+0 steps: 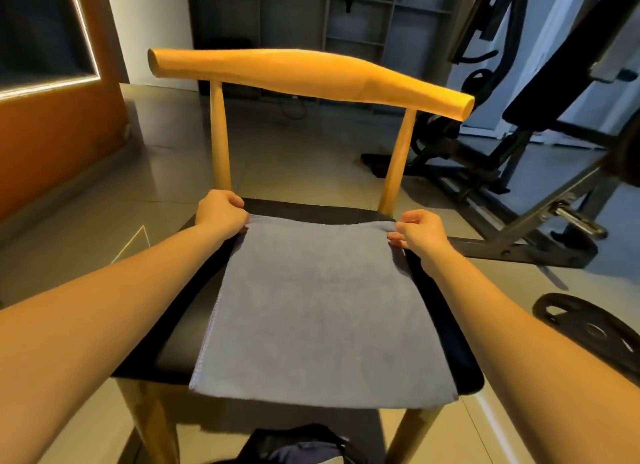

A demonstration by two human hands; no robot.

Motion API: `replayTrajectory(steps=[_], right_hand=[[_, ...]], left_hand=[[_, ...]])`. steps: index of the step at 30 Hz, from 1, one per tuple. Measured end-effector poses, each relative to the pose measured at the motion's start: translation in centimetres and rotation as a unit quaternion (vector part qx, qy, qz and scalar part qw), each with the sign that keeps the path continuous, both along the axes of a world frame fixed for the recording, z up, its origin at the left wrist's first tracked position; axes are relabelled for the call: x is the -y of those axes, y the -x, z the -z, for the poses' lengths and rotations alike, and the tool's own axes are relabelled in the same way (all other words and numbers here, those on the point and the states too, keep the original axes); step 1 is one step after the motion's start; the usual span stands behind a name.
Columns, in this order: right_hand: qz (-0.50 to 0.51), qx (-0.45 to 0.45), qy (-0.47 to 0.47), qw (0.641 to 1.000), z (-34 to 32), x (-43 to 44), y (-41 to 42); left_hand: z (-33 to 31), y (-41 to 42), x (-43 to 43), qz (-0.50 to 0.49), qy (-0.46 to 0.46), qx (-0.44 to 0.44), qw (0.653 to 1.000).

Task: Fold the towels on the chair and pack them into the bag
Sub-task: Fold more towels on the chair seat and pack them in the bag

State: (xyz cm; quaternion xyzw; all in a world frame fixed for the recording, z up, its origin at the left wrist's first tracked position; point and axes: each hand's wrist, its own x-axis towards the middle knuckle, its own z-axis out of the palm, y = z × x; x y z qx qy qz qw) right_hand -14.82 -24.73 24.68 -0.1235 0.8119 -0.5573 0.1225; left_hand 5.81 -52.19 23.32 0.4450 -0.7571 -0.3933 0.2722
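Observation:
A grey-blue towel [318,304] lies spread flat on the black seat [166,346] of a wooden chair. Its near edge hangs slightly over the seat's front. My left hand [221,210] grips the towel's far left corner. My right hand [419,229] pinches the far right corner. Both corners sit near the back of the seat, by the backrest posts. A dark bag [298,444] lies on the floor below the chair's front edge, with bluish cloth showing inside it.
The chair's wooden backrest bar [311,74] rises behind the seat. A weight bench and gym frame [540,158] stand to the right, with a black weight plate [588,328] on the floor. An orange wall panel [52,124] is at left, grey shelving [346,20] behind.

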Motion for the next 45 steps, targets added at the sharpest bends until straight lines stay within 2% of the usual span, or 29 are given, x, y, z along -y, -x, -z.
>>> replayTrajectory(steps=[3,6,12,14,18,20,22,24,27,31,35,38,41,45], right_hand=[[-0.043,-0.064,-0.048,0.996,-1.5,-2.5,-2.7],[-0.088,-0.117,-0.115,0.983,-1.9,-6.3,-6.6],[-0.119,-0.107,-0.26,0.952,-1.0,-13.2,-12.9],[-0.109,-0.097,-0.278,0.949,-0.9,-14.3,-14.2],[-0.106,-0.059,-0.322,0.939,-0.4,-16.0,-16.9],[-0.118,-0.018,-0.299,0.947,0.1,-16.5,-17.8],[-0.103,0.025,-0.215,0.971,0.5,-16.9,-18.4],[-0.079,0.073,-0.119,0.987,0.6,-17.2,-18.7],[-0.053,0.124,-0.01,0.991,1.0,-17.4,-18.5],[-0.041,0.111,0.017,0.993,1.3,-18.1,-18.1],[-0.095,0.101,0.013,0.99,0.5,-19.6,-18.0],[-0.134,0.131,0.004,0.982,-1.1,-20.6,-18.1],[-0.191,0.153,-0.006,0.97,-3.5,-21.8,-18.2],[-0.272,0.103,-0.006,0.957,-6.9,-23.5,-17.9]], left_hand=[[-1.5,-2.9,-2.4,0.078,0.089,0.041,0.992],[-2.5,-7.6,-6.4,0.169,0.164,0.087,0.968],[-1.0,-16.5,-12.2,0.294,0.148,0.142,0.933],[-0.2,-17.9,-12.6,0.309,0.214,0.16,0.913],[1.7,-19.7,-13.0,0.317,0.389,0.206,0.84],[2.4,-20.2,-13.3,0.301,0.467,0.225,0.8],[2.8,-20.5,-13.5,0.297,0.521,0.219,0.769],[2.9,-20.9,-13.7,0.307,0.557,0.193,0.747],[2.7,-21.5,-13.8,0.335,0.575,0.156,0.73],[2.2,-22.3,-13.7,0.332,0.548,0.142,0.754],[1.5,-23.2,-13.7,0.316,0.421,0.121,0.841],[0.5,-23.8,-13.5,0.337,0.29,0.128,0.886],[-1.5,-24.5,-13.5,0.347,0.193,0.11,0.911],[-5.3,-24.7,-13.7,0.322,0.132,0.025,0.937]])
